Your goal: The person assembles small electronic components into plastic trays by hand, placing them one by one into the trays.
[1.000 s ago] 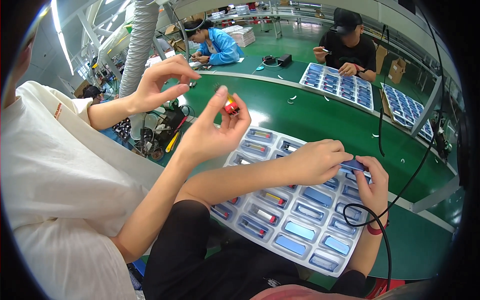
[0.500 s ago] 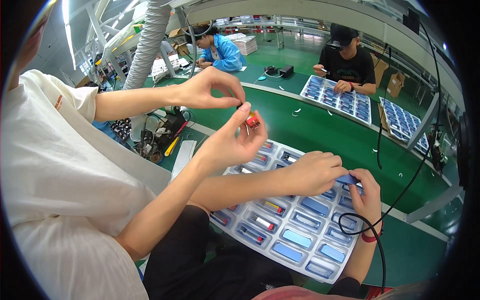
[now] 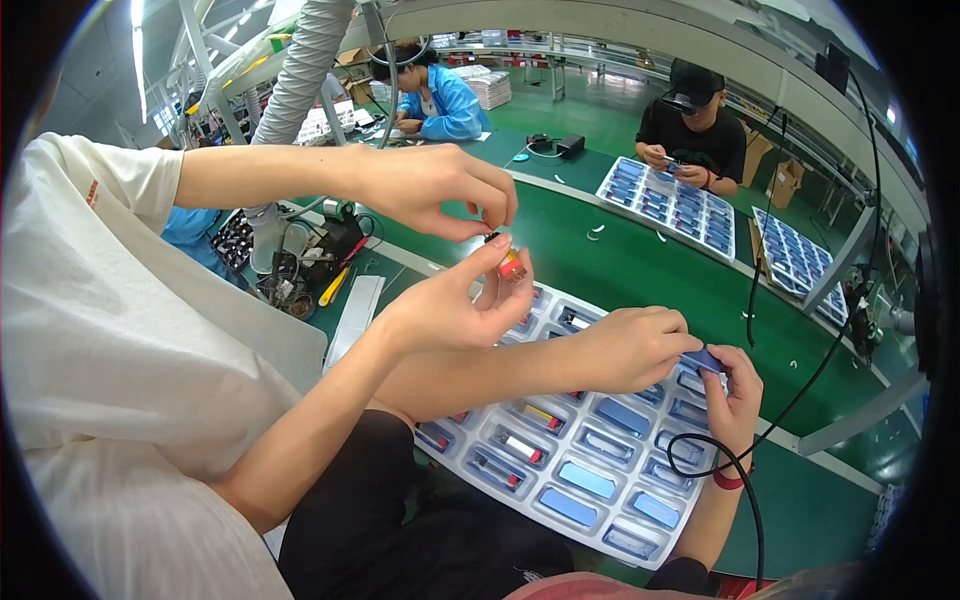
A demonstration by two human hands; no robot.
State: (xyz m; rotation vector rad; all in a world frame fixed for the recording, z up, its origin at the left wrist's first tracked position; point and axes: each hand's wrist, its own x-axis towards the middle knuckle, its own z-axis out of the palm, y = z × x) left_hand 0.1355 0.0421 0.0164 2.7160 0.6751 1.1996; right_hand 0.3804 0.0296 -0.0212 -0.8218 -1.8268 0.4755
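Your compartment tray [image 3: 560, 500] on the surface [image 3: 640, 270] before you, a co-worker's two hands raised at your left, more trays [image 3: 668, 205] behind, tools [image 3: 300, 270] far left.

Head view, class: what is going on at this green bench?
The person's left hand and right hand pinch a small blue part between them above a white tray of similar blue pieces. Close beside, a co-worker in a white shirt holds a small red-orange piece between both hands.
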